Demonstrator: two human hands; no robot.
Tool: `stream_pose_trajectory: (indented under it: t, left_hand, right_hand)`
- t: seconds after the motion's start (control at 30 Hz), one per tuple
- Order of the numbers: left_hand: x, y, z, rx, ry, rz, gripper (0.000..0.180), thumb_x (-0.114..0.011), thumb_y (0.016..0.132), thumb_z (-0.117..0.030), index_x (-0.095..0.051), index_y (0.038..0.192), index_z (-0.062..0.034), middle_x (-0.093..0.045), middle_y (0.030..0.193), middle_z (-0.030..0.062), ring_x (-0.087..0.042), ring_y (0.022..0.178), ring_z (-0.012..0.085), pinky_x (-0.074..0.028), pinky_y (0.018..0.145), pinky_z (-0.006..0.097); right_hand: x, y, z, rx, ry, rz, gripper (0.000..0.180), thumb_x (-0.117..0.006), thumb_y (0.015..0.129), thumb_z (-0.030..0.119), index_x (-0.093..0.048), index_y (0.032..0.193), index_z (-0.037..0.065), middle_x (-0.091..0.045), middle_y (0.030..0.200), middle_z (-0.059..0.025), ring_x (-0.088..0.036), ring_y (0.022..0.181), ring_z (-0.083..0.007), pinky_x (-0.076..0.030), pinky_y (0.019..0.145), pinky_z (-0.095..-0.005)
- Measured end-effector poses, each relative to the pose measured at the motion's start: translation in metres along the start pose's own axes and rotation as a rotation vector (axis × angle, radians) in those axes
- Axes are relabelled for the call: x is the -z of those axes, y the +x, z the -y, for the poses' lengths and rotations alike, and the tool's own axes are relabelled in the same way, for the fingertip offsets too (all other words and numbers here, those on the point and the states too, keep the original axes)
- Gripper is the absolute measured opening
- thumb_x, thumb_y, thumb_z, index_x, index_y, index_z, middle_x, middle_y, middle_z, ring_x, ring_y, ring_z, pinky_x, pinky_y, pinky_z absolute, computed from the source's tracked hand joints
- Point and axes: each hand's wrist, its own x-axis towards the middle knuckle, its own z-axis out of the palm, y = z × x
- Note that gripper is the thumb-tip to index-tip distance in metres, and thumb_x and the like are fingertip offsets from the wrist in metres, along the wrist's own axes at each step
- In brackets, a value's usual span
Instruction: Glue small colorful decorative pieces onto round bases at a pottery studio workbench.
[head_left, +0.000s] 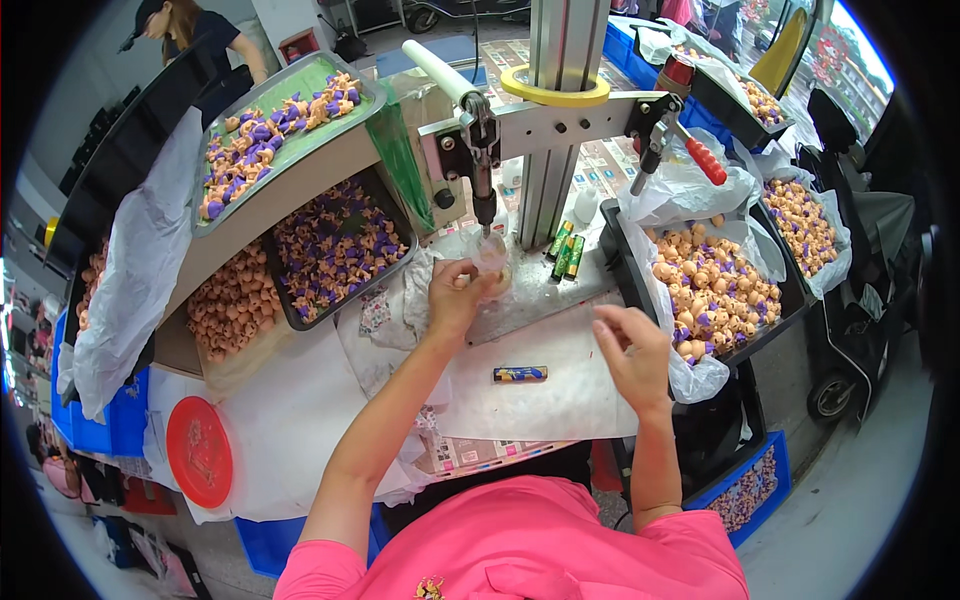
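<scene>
My left hand [455, 298] reaches to the clear plastic fixture [490, 256] below the tip of a hand press [484, 195]. Its thumb and fingers pinch together there, and whatever is between them is too small to make out. My right hand [636, 352] hovers over the right side of the work surface, fingers loosely bent and apart, with nothing visible in them. Close to it stands a lined tray [630, 275] of peach doll heads [710, 290], some with purple parts. A blue and yellow cylinder [520, 374], like a battery, lies between my forearms.
Several green cylinders [566, 252] lie beside the metal post [552, 130]. At left are a green-lined tray [375, 95] of small peach and purple figures, a dark tray [408, 262] of similar pieces, and a red plate [200, 450]. The press's red-handled clamp [704, 160] juts out above the right tray.
</scene>
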Motion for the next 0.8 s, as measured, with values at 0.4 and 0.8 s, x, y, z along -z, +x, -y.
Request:
stream_pose_trajectory:
  t: [0.4,0.8]
  left_hand:
    - [-0.011,-0.004,0.024,-0.233,0.061,0.006,0.015,-0.071,0.077,0.003,-0.059,0.086,0.0009,-0.040,0.092,-0.0016,-0.056,0.072,0.0077,-0.057,0.062,0.023]
    - [-0.003,-0.011,0.001,-0.115,0.085,0.003,0.018,-0.075,0.071,0.001,-0.062,0.084,0.0012,-0.045,0.086,0.0016,-0.049,0.070,0.0104,-0.050,0.059,0.024]
  right_hand:
    - [-0.033,0.091,0.066,0.600,0.075,-0.339,0.024,-0.069,0.080,0.004,-0.065,0.103,-0.001,-0.064,0.079,-0.0100,-0.059,0.068,-0.0203,-0.047,0.063,-0.0287]
    - [0.003,0.141,0.190,0.450,0.687,-0.127,0.030,-0.067,0.085,0.032,-0.058,0.084,0.004,-0.058,0.067,-0.0030,-0.053,0.059,-0.0105,-0.045,0.057,-0.0300]
